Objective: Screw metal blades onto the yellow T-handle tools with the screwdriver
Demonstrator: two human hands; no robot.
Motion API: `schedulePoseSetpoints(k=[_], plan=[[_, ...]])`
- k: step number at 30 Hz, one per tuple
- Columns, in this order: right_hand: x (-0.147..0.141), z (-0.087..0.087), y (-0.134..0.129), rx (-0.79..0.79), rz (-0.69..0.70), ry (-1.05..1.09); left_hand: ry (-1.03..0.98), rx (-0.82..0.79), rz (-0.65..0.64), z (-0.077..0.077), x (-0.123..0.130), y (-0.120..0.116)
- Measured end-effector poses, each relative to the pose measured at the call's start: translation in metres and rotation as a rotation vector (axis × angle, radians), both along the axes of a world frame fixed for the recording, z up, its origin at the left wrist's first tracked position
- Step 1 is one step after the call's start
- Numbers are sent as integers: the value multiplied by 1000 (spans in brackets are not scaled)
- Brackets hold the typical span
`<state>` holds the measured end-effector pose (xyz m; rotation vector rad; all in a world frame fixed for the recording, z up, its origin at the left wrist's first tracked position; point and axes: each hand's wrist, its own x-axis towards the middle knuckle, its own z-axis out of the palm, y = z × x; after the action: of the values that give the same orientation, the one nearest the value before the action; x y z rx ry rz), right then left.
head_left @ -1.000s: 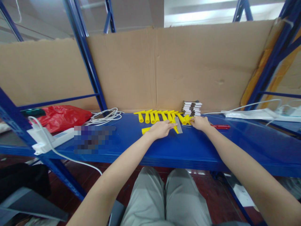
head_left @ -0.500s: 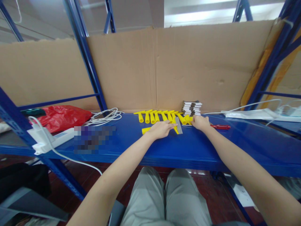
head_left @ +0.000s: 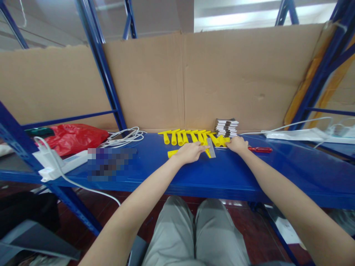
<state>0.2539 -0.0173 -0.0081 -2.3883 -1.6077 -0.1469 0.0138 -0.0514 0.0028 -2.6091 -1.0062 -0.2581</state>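
Several yellow plastic pieces stand in a row on the blue shelf. My left hand lies low over one yellow piece, its fingers together at a flat grey metal plate; its exact hold is too small to tell. Behind the plate, at the right end of the row, my right hand is closed beside yellow pieces; what its fingers pinch is hidden. A red-handled tool lies just right of that hand.
A stack of white folded packets stands behind my right hand, against the cardboard. On the left are a red plastic bag, coiled white cable and a power strip. Another white strip lies right.
My right hand has shifted very slightly to the right, showing a little more yellow at its fingertips. My left hand stays in place.
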Motion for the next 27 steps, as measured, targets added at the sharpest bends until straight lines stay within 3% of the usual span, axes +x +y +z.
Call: schedulePoseSetpoints(k=[27], plan=[[6,-1,3,-4,-30,104,12,-4,-2,-1,0,1]])
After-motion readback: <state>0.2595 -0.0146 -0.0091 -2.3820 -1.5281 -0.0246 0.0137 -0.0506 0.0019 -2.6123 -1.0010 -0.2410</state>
